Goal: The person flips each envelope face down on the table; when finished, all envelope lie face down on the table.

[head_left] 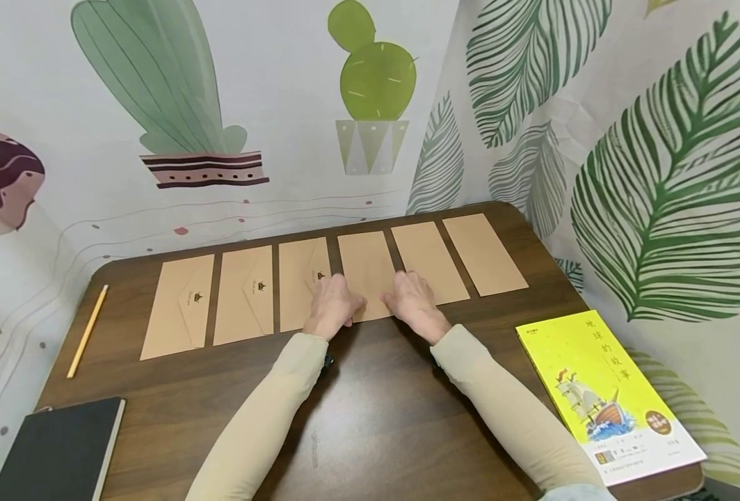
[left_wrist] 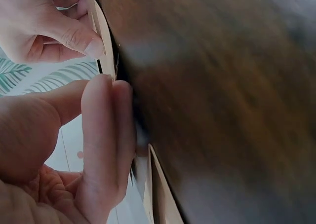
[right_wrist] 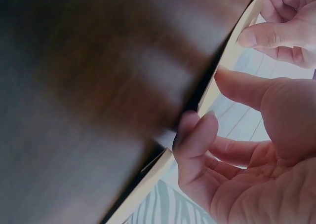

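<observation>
Several kraft-brown envelopes lie side by side in a row on the table. Both hands are at the near end of the fourth envelope from the left (head_left: 366,261), whose plain side faces up. My left hand (head_left: 334,303) holds its near left corner, fingers and thumb at the edge. At the near right corner, my right hand (head_left: 410,299) holds the same envelope, its thumb (right_wrist: 242,88) against the paper and index finger (right_wrist: 190,160) at the corner. Left of it, a flap-side-up envelope (head_left: 298,268) with a crown print is partly covered by the left hand.
Two more crown-printed envelopes lie at left, and plain ones (head_left: 429,261) at right. A yellow pencil (head_left: 88,330) and a black notebook (head_left: 57,452) are on the left side. A yellow book (head_left: 595,390) with a ship lies near the right edge. A patterned wall covering stands behind the table (head_left: 370,417).
</observation>
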`<control>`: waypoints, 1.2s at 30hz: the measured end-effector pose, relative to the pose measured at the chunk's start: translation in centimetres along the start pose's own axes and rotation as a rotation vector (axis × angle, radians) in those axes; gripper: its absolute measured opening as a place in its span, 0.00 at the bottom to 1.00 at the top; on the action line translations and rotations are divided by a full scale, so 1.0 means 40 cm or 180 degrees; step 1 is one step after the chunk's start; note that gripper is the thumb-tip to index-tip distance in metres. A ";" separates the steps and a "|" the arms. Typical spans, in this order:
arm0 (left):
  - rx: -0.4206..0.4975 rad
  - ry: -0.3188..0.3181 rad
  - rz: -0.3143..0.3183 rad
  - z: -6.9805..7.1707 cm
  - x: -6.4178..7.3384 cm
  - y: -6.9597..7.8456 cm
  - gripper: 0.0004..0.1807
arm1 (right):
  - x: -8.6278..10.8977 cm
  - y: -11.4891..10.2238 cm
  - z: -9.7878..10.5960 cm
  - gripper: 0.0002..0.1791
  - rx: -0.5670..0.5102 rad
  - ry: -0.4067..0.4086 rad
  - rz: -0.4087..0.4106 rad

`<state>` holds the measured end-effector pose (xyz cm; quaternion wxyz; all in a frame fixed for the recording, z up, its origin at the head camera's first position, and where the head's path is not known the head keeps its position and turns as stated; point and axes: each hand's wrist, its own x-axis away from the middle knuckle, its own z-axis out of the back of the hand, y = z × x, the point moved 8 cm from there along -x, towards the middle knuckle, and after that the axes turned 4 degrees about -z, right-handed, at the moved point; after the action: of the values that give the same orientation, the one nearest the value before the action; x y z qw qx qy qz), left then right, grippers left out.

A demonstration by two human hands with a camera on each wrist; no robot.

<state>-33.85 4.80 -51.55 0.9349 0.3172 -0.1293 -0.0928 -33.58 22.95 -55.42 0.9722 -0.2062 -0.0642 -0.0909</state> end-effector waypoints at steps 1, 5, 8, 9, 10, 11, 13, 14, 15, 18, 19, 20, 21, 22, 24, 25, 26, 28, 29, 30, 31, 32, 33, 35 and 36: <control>0.0012 -0.0016 0.0037 0.011 0.013 0.012 0.10 | 0.001 -0.002 0.000 0.25 0.0010 0.0006 0.0009; -0.0054 0.0022 0.0019 0.013 0.018 0.018 0.08 | -0.002 -0.006 0.000 0.26 0.0051 0.0076 0.0059; -0.0072 0.0025 0.0027 0.008 0.008 0.011 0.08 | -0.006 -0.009 0.001 0.27 0.0040 0.0104 0.0093; -0.0068 0.0048 -0.0001 0.001 -0.001 0.002 0.09 | -0.007 -0.009 0.001 0.27 0.0020 0.0099 0.0101; -0.0057 0.0069 -0.0026 -0.006 -0.009 -0.006 0.09 | -0.008 -0.010 0.001 0.27 0.0002 0.0103 0.0117; -0.0039 0.0140 -0.0117 -0.014 -0.019 -0.018 0.10 | -0.008 -0.011 0.001 0.26 -0.0014 0.0103 0.0129; 0.0012 0.0123 -0.0096 -0.007 -0.013 -0.017 0.11 | 0.002 -0.019 0.008 0.25 -0.0083 0.0111 0.0161; 0.0043 0.0183 -0.0190 -0.009 -0.018 -0.022 0.11 | 0.006 -0.023 0.011 0.23 -0.0125 0.0149 0.0179; 0.0089 0.0203 -0.0237 -0.001 -0.010 -0.017 0.10 | 0.010 -0.026 0.014 0.21 -0.0170 0.0178 0.0196; 0.0208 0.0188 -0.0290 0.043 0.037 0.016 0.11 | 0.043 -0.059 0.035 0.21 -0.0282 0.0272 0.0264; 0.0239 0.0232 -0.0326 0.057 0.052 0.021 0.13 | 0.053 -0.076 0.042 0.22 -0.0299 0.0287 0.0295; 0.0255 0.0284 -0.0348 0.072 0.066 0.023 0.16 | 0.071 -0.100 0.056 0.24 -0.0331 0.0280 0.0358; 0.0253 0.0298 -0.0303 0.093 0.087 0.030 0.19 | 0.076 -0.112 0.054 0.28 -0.0376 0.0297 0.0459; 0.0241 0.0307 -0.0265 0.110 0.103 0.033 0.21 | 0.096 -0.140 0.069 0.29 -0.0414 0.0271 0.0525; 0.0178 0.0398 -0.0266 0.133 0.123 0.027 0.22 | 0.126 -0.185 0.088 0.31 -0.0487 0.0238 0.0660; 0.0167 0.0421 -0.0273 0.142 0.129 0.024 0.23 | 0.142 -0.206 0.100 0.30 -0.0521 0.0208 0.0697; 0.0170 0.0428 -0.0295 0.149 0.134 0.021 0.23 | 0.151 -0.219 0.104 0.30 -0.0553 0.0209 0.0733; 0.0218 0.0434 -0.0329 0.160 0.142 0.012 0.23 | 0.175 -0.250 0.119 0.29 -0.0549 0.0165 0.0699; 0.0254 0.0446 -0.0320 0.165 0.145 0.006 0.23 | 0.178 -0.255 0.117 0.29 -0.0543 0.0152 0.0687; 0.0286 0.0462 -0.0314 0.171 0.148 -0.001 0.23 | 0.181 -0.261 0.113 0.29 -0.0528 0.0128 0.0681; 0.0309 0.0470 -0.0296 0.178 0.152 -0.009 0.22 | 0.183 -0.267 0.107 0.29 -0.0522 0.0090 0.0679; 0.0325 0.0480 -0.0270 0.184 0.155 -0.019 0.22 | 0.185 -0.273 0.100 0.28 -0.0506 0.0047 0.0671; 0.0329 0.0497 -0.0249 0.190 0.159 -0.028 0.21 | 0.186 -0.279 0.092 0.28 -0.0496 0.0003 0.0670; 0.0331 0.0512 -0.0201 0.200 0.165 -0.050 0.20 | 0.187 -0.291 0.075 0.28 -0.0503 -0.0077 0.0680; 0.0344 0.0505 -0.0193 0.203 0.166 -0.061 0.20 | 0.186 -0.297 0.067 0.29 -0.0499 -0.0107 0.0684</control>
<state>-30.20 -3.44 -45.62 0.9205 0.3773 -0.0501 -0.0886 -28.97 12.24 -47.16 0.9560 -0.2888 -0.0507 0.0124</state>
